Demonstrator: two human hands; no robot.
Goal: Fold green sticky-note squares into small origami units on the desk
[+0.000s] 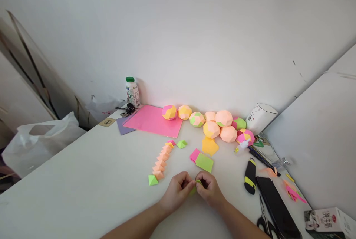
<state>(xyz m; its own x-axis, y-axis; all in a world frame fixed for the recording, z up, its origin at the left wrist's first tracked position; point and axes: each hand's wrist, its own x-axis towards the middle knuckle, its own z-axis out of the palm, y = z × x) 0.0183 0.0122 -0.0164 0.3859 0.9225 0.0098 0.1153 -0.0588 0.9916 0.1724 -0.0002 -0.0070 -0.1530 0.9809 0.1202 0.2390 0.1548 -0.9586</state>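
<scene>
My left hand [179, 190] and my right hand [209, 188] meet low in the middle of the head view, both closed on one small piece of green paper [194, 190]. Fingers cover most of it, so its folds are hard to make out. Just beyond my hands lie green paper squares [205, 162] and a pink paper piece [195, 154]. To the left runs a slanting row of folded peach paper pieces [161, 161]. A green folded piece [152, 180] sits at its near end, and another green folded piece [181, 144] lies beside its far end.
Several faceted paper balls [224, 118] line the wall beside a pink sheet [155, 121]. A bottle [132, 92] and keys [129, 109] stand back left. On the right are a utility knife [250, 176], a phone [277, 207], scissors [265, 220], a glue bottle [241, 146] and a milk carton [328, 222].
</scene>
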